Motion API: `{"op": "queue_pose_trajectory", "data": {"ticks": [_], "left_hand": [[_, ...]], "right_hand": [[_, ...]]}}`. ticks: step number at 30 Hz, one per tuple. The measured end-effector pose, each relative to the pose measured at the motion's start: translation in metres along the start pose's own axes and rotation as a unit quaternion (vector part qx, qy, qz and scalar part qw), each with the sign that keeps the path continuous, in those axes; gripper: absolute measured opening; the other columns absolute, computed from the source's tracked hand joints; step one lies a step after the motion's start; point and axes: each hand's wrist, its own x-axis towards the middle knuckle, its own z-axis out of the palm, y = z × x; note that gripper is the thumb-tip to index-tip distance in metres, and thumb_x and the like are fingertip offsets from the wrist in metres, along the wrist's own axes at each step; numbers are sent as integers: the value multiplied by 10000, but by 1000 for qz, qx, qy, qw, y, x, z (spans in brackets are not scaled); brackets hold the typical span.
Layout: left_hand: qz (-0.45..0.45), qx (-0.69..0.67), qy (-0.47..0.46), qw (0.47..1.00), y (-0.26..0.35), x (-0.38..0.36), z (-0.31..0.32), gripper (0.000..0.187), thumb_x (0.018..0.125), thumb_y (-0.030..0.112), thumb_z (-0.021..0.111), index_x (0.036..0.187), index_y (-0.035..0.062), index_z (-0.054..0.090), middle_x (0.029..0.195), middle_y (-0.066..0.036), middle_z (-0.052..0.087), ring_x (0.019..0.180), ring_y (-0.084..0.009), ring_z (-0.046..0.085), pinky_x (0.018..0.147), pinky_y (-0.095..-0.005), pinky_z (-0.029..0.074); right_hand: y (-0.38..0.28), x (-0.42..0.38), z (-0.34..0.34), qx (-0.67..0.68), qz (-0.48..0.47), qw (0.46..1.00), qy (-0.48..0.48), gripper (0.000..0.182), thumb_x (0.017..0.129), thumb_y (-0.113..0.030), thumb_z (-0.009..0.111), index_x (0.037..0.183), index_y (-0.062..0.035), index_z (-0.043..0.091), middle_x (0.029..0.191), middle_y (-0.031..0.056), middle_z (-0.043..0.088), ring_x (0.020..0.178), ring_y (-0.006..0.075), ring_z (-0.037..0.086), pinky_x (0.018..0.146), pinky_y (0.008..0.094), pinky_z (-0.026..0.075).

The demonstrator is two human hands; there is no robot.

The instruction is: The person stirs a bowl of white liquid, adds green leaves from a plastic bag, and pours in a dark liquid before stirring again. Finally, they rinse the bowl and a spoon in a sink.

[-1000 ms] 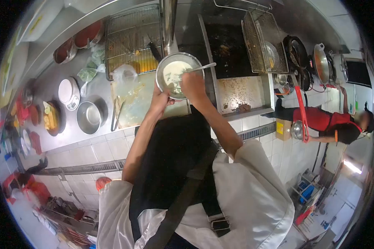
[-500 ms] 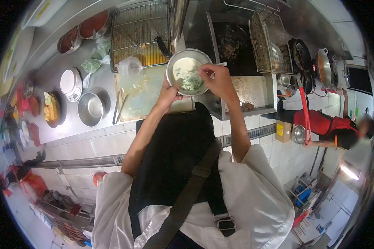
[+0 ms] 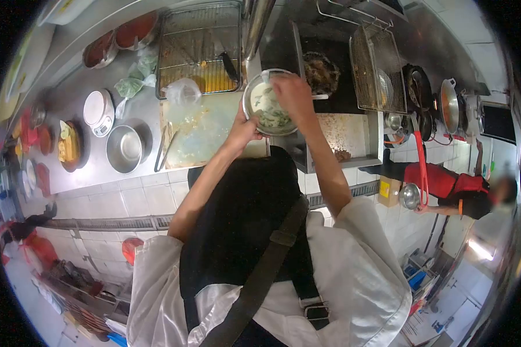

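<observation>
A metal bowl (image 3: 250, 118) with a creamy white mix and green pieces is tilted a little above the edge between the cutting board and the fryer. My left hand (image 3: 242, 130) grips its lower left rim. Over the bowl's upper right side is my right hand (image 3: 293, 95), fingers bent down toward the contents; what they hold, if anything, is hidden. The pale cutting board (image 3: 200, 136), with wet yellowish smears, lies to the left of the bowl. Tongs (image 3: 167, 151) rest at the board's left edge.
A wire rack tray (image 3: 197, 34) with a black-handled tool stands behind the board. Left are an empty metal bowl (image 3: 124, 149) and a white scale (image 3: 98, 110). Fryer baskets (image 3: 382, 69) and pans are right. A person in red (image 3: 446, 179) holds a pan at far right.
The bowl and my left hand have shifted slightly right. My right hand has moved up, its fingers now turned down over the bowl. The dark fryer area shows more of its contents.
</observation>
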Motion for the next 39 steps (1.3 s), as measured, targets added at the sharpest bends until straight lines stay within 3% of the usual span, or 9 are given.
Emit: {"op": "queue_pose_trajectory", "data": {"ticks": [3, 12, 18, 25, 30, 32, 33, 37, 39], "left_hand": [[1, -4, -5, 1000, -2, 3, -1, 660, 934, 10, 369, 1495, 279, 149, 1251, -96, 531, 834, -137, 624, 567, -240, 529], [0, -17, 21, 1000, 0, 11, -7, 619, 952, 76, 435, 1490, 248, 181, 1152, -78, 583, 755, -122, 636, 520, -212, 507], [-40, -2, 0, 999, 10, 29, 1, 552, 971, 117, 460, 1461, 188, 215, 1116, -87, 609, 807, -158, 669, 553, -236, 532], [-32, 13, -79, 996, 24, 71, 30, 390, 987, 96, 385, 1367, 129, 302, 1024, -123, 622, 811, -206, 661, 581, -290, 537], [-42, -4, -94, 995, 23, 89, 46, 363, 980, 92, 407, 1332, 104, 320, 999, -154, 628, 748, -238, 677, 499, -288, 516], [-42, -9, -85, 995, 18, 92, 46, 374, 971, 90, 424, 1330, 111, 322, 1012, -156, 627, 753, -241, 684, 480, -277, 509], [-40, -15, -71, 997, 15, 92, 43, 386, 962, 88, 440, 1329, 118, 325, 1026, -158, 626, 758, -244, 690, 461, -265, 502], [-43, -24, -45, 998, 5, 82, 26, 454, 946, 82, 464, 1366, 140, 304, 1039, -145, 620, 759, -228, 692, 459, -236, 494], [-87, 10, -38, 995, 5, 71, 11, 643, 890, -8, 412, 1459, 198, 194, 1112, -149, 596, 769, -202, 673, 518, -266, 522]], "right_hand": [[-4, -5, 21, -123, -51, 987, -86, 109, 781, -113, 582, 780, -49, 671, 800, 183, 673, 790, 334, 689, 677, 450, 548], [-2, 4, 3, -67, 29, 983, -167, 99, 740, -68, 622, 805, -32, 688, 833, 193, 674, 775, 369, 682, 715, 469, 551], [24, 18, -40, 133, 41, 988, -68, 127, 776, -40, 612, 872, -41, 696, 908, 181, 673, 870, 373, 663, 780, 456, 525], [65, 29, -92, 163, 59, 985, -4, 170, 799, -29, 629, 955, -24, 697, 915, 187, 685, 872, 367, 661, 787, 414, 521], [107, 30, -115, 134, 76, 987, 55, 175, 790, 21, 613, 938, -22, 694, 892, 195, 684, 848, 357, 670, 746, 392, 525], [123, 27, -119, 115, 104, 984, 85, 149, 858, -20, 622, 988, -38, 695, 863, 160, 695, 748, 239, 680, 692, 318, 512], [124, 26, -123, 117, 135, 981, 76, 171, 796, -5, 623, 951, -19, 694, 832, 218, 672, 786, 363, 674, 714, 390, 542], [168, 14, -71, 45, 141, 988, 51, 132, 789, -34, 634, 904, -12, 697, 805, 206, 668, 799, 345, 676, 704, 396, 546], [187, 2, -29, -102, 127, 986, -21, 137, 835, 12, 596, 930, -13, 690, 881, 199, 677, 830, 376, 663, 683, 427, 530]]}}
